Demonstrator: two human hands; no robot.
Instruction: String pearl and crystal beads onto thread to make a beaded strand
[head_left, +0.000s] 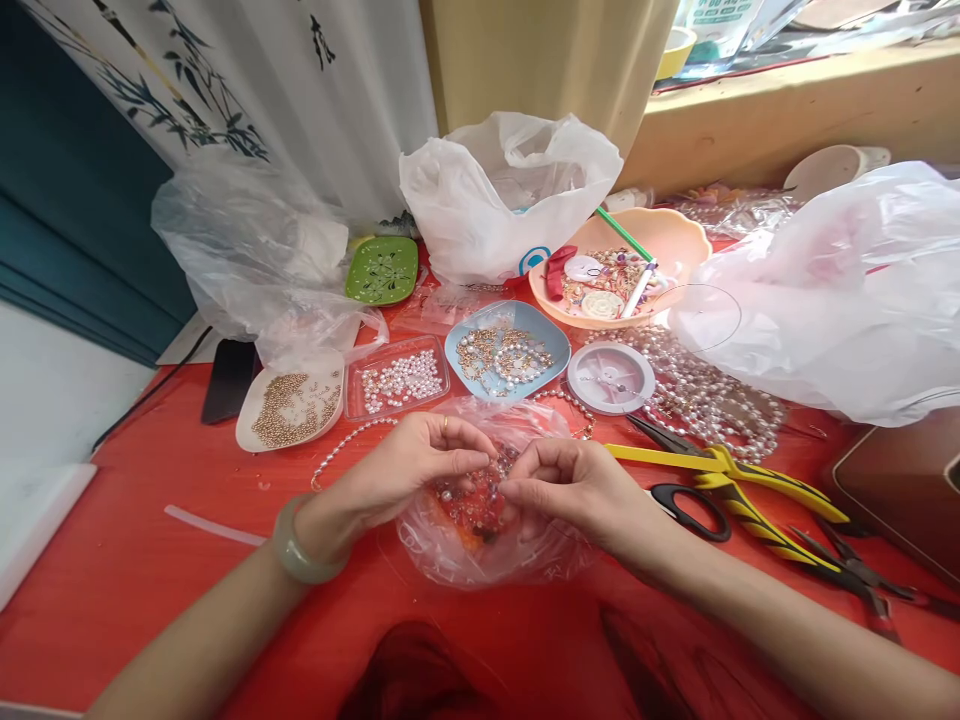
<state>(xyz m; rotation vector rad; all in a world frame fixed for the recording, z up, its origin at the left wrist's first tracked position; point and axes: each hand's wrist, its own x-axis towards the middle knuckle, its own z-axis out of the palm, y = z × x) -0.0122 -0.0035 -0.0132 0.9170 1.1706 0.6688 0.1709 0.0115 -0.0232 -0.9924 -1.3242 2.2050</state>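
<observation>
Both of my hands are over an open clear plastic bag point(427, 550) holding small glassy beads point(480, 510) in red, purple and clear tones. My left hand point(416, 465), with a ring and a pale bangle on the wrist, reaches in from the left, thumb and forefinger closed in a pinch. From the right, my right hand point(574, 490) pinches thumb to forefinger close to the left fingertips. Whatever is between the fingers of either hand is too small to make out. A pearl strand point(337, 450) lies on the red table beside my left hand.
Behind the bag stand a dish of gold beads point(289, 410), a clear box of pearls point(401, 380), a blue dish point(454, 350) of chains and a white spool point(611, 378). Yellow-handled pliers point(772, 520) and black-handled scissors point(690, 510) lie right. White plastic bags point(840, 300) crowd the back.
</observation>
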